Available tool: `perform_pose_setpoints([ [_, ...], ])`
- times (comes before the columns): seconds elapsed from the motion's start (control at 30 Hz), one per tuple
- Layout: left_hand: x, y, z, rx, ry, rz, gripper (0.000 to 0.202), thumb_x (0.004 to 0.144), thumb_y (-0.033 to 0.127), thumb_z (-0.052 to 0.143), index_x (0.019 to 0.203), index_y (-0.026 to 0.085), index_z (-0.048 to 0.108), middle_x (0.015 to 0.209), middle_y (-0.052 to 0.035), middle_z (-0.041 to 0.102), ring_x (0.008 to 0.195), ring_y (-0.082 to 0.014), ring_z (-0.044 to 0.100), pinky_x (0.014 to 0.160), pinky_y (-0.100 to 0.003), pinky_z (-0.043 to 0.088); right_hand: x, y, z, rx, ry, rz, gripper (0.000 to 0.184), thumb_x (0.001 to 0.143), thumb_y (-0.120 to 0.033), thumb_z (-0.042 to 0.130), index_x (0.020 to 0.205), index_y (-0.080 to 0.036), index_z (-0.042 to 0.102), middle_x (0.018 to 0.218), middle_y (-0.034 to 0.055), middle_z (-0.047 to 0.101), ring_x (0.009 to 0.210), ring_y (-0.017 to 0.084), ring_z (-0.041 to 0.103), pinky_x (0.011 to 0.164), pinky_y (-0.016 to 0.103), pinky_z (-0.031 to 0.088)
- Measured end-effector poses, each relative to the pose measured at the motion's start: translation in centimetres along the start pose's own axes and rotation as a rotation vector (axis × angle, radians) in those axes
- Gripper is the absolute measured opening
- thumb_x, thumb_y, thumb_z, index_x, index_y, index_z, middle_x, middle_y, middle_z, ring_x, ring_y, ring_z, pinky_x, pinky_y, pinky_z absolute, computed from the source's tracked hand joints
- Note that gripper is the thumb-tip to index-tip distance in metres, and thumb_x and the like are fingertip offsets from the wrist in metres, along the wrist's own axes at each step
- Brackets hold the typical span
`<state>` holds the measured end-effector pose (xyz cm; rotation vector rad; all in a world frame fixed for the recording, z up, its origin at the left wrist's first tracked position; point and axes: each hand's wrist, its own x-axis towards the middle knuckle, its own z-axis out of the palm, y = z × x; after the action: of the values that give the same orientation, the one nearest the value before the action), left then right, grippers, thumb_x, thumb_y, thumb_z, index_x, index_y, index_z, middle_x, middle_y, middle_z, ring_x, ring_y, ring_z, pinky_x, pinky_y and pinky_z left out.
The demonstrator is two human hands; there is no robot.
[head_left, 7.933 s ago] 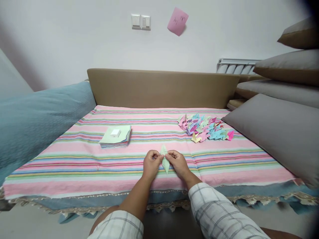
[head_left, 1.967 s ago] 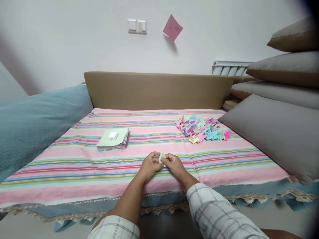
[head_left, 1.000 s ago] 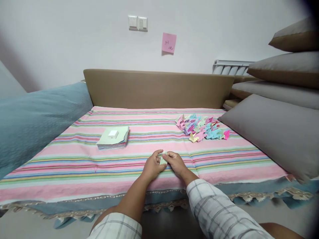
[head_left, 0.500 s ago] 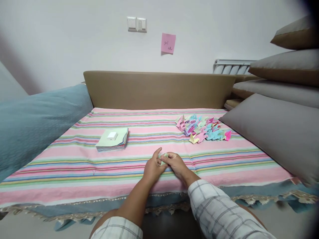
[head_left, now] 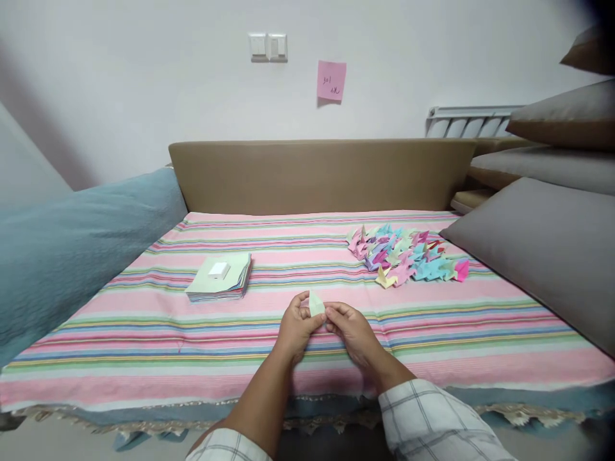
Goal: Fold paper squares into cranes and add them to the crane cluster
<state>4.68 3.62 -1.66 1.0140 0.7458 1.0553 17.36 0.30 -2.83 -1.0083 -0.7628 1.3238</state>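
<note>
A small piece of folded pale green paper is pinched between my two hands, its pointed tip upward. My left hand grips its left and lower side with thumb and fingers. At its right corner, the thumb and fingertips of my right hand are closed on it. Beyond and to the right lies a cluster of folded paper cranes in pink, blue, purple, yellow and green. Further left rests a stack of square coloured paper, with a small white block on top.
A striped cloth covers the seat under everything. Grey cushions are piled at the right, and a blue-covered armrest stands at the left. The brown backrest runs along the wall, where a pink note hangs beside switches.
The green paper, mostly covered by my fingers before, now shows a pointed face. My left index finger has curled down, and my right hand has shifted slightly right. The view has turned a little.
</note>
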Motion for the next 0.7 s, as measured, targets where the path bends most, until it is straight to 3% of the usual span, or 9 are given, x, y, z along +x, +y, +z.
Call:
perform_pose_setpoints([
  [0.17, 0.16, 0.01, -0.28, -0.035, -0.072, -0.031, 0.048, 0.052, 0.024, 0.083, 0.086, 0.015, 0.051, 0.072, -0.0007, 0.066, 0.064, -0.0116, 0.061, 0.066, -0.025, 0.048, 0.38, -0.34, 0.24, -0.088, -0.04, -0.024, 0.03, 0.062, -0.043, 0.073, 0.073, -0.017, 0.063, 0.067, -0.0008, 0.059, 0.055, 0.008, 0.047, 0.054, 0.023, 0.041],
  [0.27, 0.17, 0.3, -0.38, -0.04, -0.052, -0.113, 0.04, 0.053, 0.028, 0.083, 0.079, 0.013, 0.055, 0.071, -0.0012, 0.066, 0.064, -0.0108, 0.062, 0.067, -0.024, 0.049, 0.48, -0.63, 0.08, -0.119, -0.017, -0.068, 0.031, 0.065, -0.046, 0.07, 0.074, -0.018, 0.062, 0.069, -0.0015, 0.058, 0.055, 0.009, 0.048, 0.054, 0.023, 0.041],
  [0.37, 0.26, 0.61, -0.35, -0.053, 0.047, -0.2, 0.039, 0.051, 0.031, 0.083, 0.072, 0.013, 0.055, 0.064, 0.0008, 0.065, 0.058, -0.0096, 0.062, 0.066, -0.024, 0.051, 0.66, -0.63, -0.08, -0.185, 0.009, -0.1, 0.033, 0.066, -0.048, 0.068, 0.078, -0.018, 0.062, 0.068, -0.0015, 0.057, 0.055, 0.009, 0.05, 0.055, 0.024, 0.043],
  [0.47, 0.39, 0.78, -0.23, -0.103, 0.12, -0.204, 0.042, 0.048, 0.031, 0.084, 0.066, 0.014, 0.051, 0.058, 0.0029, 0.063, 0.055, -0.0102, 0.062, 0.064, -0.024, 0.052, 0.8, -0.41, -0.1, -0.223, 0.037, -0.154, 0.035, 0.064, -0.047, 0.07, 0.082, -0.018, 0.061, 0.065, -0.0014, 0.057, 0.055, 0.011, 0.051, 0.055, 0.025, 0.045],
  [0.7, 0.32, 0.74, -0.07, -0.152, 0.137, -0.172, 0.04, 0.05, 0.029, 0.084, 0.064, 0.014, 0.05, 0.057, 0.0018, 0.063, 0.06, -0.0116, 0.064, 0.066, -0.024, 0.053, 0.38, -0.11, -0.09, -0.44, 0.102, -0.334, 0.027, 0.072, -0.041, 0.064, 0.085, -0.017, 0.064, 0.078, 0.0047, 0.065, 0.071, 0.017, 0.06, 0.065, 0.03, 0.051],
])
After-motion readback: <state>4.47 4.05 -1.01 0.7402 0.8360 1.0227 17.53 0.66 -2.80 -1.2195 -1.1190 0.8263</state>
